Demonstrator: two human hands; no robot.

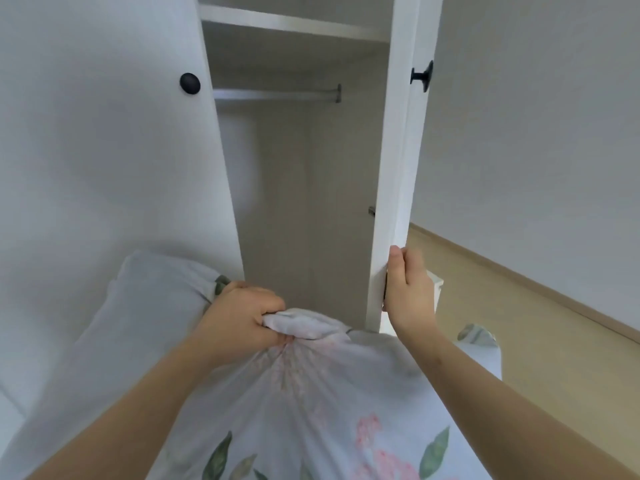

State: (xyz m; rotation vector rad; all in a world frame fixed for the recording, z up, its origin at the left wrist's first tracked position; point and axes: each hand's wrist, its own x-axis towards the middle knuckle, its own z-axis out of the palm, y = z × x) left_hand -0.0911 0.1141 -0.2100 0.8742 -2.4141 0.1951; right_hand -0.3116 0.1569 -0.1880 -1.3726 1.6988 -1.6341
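Note:
My left hand [242, 317] grips a bunched fold of a pale floral bed cover [311, 410], printed with pink flowers and green leaves, and holds it up in front of a white wardrobe. My right hand [408, 289] holds the edge of the wardrobe's right door [398, 150], fingers curled round the edge and thumb on the near face. That door stands open, edge-on to me. The cover hangs down between my arms and hides the wardrobe's bottom.
Inside the wardrobe are a shelf [294, 24] and a bare hanging rail [273, 94]. The left door [104, 133] is closed, with a black knob [189, 83]. Another black knob [422, 76] sits on the right door. Beige floor [536, 323] and a white wall lie to the right.

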